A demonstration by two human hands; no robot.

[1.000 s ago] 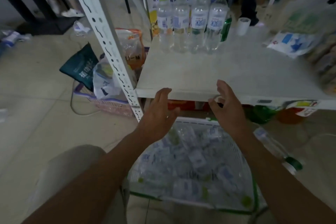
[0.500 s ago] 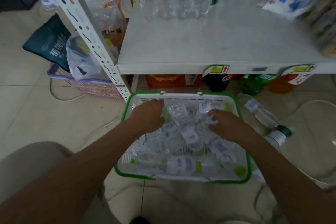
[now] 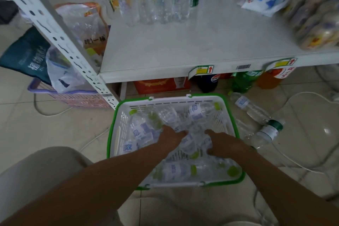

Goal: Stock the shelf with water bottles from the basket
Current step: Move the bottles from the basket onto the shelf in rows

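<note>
A white basket with a green rim (image 3: pixel 112 134) stands on the floor in front of the shelf, holding several clear water bottles (image 3: pixel 199 111) with light-green caps. Both my hands are down inside it. My left hand (image 3: pixel 170 136) lies on the bottles in the middle, fingertips bent over one; its hold is hidden. My right hand (image 3: pixel 223 145) has its thumb and fingers around a bottle (image 3: pixel 202 142) beside it. Above, the white shelf board (image 3: pixel 183 47) carries a row of several upright water bottles (image 3: pixel 162 0) at its back left.
Two loose bottles (image 3: pixel 252 109) lie on the floor right of the basket. A perforated shelf post (image 3: pixel 64 42) slants at left, with a pink basket of bags (image 3: pixel 73 97) behind it. Wrapped packets (image 3: pixel 315 24) fill the shelf's right end. Soda bottles (image 3: pixel 242 80) stand under the shelf.
My hands dropped from the shelf's front edge into the basket and moved toward its middle. My right hand has closed round a bottle. The view tilted down.
</note>
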